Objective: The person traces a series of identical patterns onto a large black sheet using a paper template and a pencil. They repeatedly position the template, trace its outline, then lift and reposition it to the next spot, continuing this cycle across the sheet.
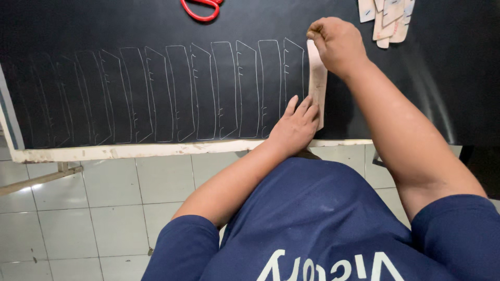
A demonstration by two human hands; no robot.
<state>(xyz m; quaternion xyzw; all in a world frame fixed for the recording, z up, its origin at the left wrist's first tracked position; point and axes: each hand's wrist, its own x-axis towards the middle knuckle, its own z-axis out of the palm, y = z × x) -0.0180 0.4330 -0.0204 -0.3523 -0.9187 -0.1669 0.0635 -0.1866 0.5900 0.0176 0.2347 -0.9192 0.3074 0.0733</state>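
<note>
left hand (296,125): fingers flat, pressing the pale template (317,78) on the black sheet (396,93) | right hand (337,44): clenched at template top, tool hidden; cannot tell | done: long row of traced outlines (172,93); left: bare sheet on the right | red scissors (202,8) and spare templates (388,18) untouched

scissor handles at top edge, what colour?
Red; the scissor handles show best in the head view, on the black sheet.

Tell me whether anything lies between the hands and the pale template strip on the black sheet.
Nothing visible does. The left hand lies flat on the lower end of the pale template strip, and the right hand is closed at its top edge. The red scissors and the stack of templates lie apart, farther up the black sheet.
</note>
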